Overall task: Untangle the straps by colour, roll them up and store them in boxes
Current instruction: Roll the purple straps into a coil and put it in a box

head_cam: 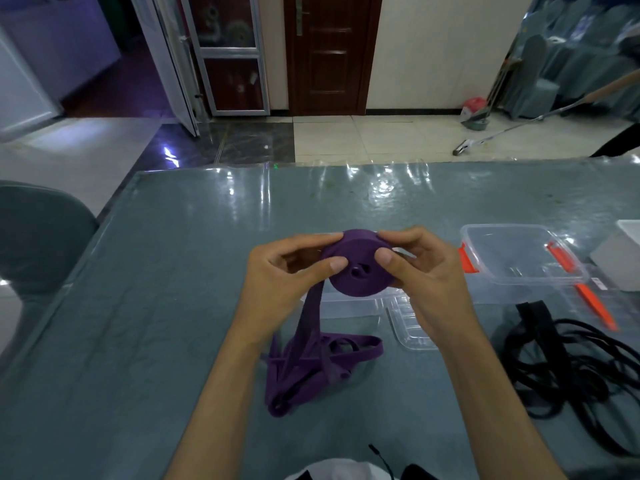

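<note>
Both hands hold the purple strap roll (358, 268) above the tabletop (145, 306). Left hand (280, 282) pinches the roll's left edge between thumb and fingers; right hand (420, 275) grips the right edge the same way, thumb on the near face. The roll sits between the two hands, its flat face toward the camera. An unrolled length hangs from the roll's left side to the loose purple strap pile (311, 368) lying on the tabletop between the forearms. A clear box (519, 258) with orange clips stands to the right, near the right hand. Tangled black straps (568, 368) lie below that box.
</note>
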Motion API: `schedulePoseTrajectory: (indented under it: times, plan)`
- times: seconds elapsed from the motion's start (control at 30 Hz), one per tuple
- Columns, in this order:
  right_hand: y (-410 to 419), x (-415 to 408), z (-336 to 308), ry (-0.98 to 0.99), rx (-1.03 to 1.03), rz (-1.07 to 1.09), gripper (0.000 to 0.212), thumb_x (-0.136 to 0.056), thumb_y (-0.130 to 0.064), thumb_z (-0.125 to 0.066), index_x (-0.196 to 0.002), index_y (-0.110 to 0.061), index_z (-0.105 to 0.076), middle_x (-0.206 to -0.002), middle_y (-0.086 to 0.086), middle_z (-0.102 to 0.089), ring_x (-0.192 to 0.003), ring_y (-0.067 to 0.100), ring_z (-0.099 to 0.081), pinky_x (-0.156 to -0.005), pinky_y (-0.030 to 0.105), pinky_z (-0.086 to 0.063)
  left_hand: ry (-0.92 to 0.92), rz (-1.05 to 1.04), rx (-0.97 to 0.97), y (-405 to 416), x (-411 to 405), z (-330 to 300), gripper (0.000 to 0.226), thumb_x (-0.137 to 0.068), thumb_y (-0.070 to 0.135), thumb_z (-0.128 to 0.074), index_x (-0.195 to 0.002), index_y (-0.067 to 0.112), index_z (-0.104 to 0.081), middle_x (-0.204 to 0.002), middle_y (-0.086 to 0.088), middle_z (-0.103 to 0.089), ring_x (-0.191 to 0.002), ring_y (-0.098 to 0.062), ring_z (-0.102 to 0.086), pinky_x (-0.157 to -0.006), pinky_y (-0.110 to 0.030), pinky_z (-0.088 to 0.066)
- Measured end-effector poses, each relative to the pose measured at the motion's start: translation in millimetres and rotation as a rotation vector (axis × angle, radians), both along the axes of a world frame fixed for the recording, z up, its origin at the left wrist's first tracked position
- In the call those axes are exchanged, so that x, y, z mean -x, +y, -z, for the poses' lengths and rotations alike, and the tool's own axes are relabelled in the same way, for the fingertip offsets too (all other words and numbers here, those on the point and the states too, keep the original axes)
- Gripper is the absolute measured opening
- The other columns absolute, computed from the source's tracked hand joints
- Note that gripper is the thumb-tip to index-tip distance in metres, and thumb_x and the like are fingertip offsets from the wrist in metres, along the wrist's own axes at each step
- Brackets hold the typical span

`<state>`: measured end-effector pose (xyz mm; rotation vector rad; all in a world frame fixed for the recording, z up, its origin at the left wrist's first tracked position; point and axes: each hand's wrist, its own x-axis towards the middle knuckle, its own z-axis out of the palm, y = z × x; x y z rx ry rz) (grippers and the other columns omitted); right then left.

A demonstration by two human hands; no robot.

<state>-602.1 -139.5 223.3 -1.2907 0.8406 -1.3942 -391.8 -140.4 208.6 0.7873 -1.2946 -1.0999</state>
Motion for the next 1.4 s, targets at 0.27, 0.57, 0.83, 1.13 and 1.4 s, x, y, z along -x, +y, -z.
schedulePoseTrajectory:
  times: [0.27,0.57,0.83,1.13,1.4]
  plan:
    - [-7.8,3.5,-8.0,0.170,0.126,0.084,0.037,-0.078,-0.044,-0.092,-0.110,-0.037,-0.075,-0.104,0.004,-0.080,-0.095,0.027,-0.079,-0.079,0.040,-0.065,-0.059,-0.074,0.026,2.6,7.6,-2.1,0.035,-0.083,0.019,-0.091,-0.116,0.028,-0.082,-0.113,-0.004,-0.080,-0.107,-0.024,-0.078,-0.096,-0.036,-0.062]
    - [-4.6,1.9,-15.3,0.173,0.137,0.010,0.038,-0.075,-0.039,-0.096,-0.096,-0.035,-0.064,-0.103,0.008,-0.081,-0.094,0.026,-0.080,-0.078,0.029,-0.063,-0.005,-0.090,0.099,0.2,3.3,-20.6,0.035,-0.080,0.023,-0.094,-0.112,0.026,-0.078,-0.113,-0.004,-0.081,-0.102,-0.026,-0.079,-0.087,-0.033,-0.064]
    - [-2.4,-4.0,-15.1,0.145,0.196,0.068,0.033,-0.078,-0.021,-0.093,-0.094,-0.033,-0.067,-0.105,0.003,-0.081,-0.099,0.024,-0.080,-0.078,0.027,-0.063,-0.117,-0.138,0.134,-1.7,-1.1,-26.4,0.041,-0.075,0.026,-0.097,-0.111,0.034,-0.079,-0.105,0.002,-0.082,-0.097,-0.019,-0.079,-0.085,-0.022,-0.060]
    - [-0.4,0.0,-13.9,0.201,0.169,-0.011,0.052,-0.079,-0.029,-0.091,-0.127,-0.043,-0.075,-0.114,-0.005,-0.081,-0.105,0.017,-0.079,-0.086,0.025,-0.062,-0.087,-0.076,0.084,0.5,-0.5,-17.9,0.042,-0.075,0.035,-0.096,-0.111,0.036,-0.077,-0.106,0.001,-0.081,-0.102,-0.018,-0.078,-0.091,-0.023,-0.059]
    - [1.4,-0.9,-10.2,0.242,0.096,-0.022,0.020,-0.091,-0.039,-0.075,-0.111,-0.037,-0.077,-0.110,-0.004,-0.080,-0.106,0.015,-0.076,-0.089,0.021,-0.058,-0.137,-0.060,0.133,0.6,6.3,-11.6,0.039,-0.082,0.028,-0.093,-0.115,0.035,-0.074,-0.108,0.003,-0.078,-0.104,-0.021,-0.075,-0.091,-0.024,-0.058]
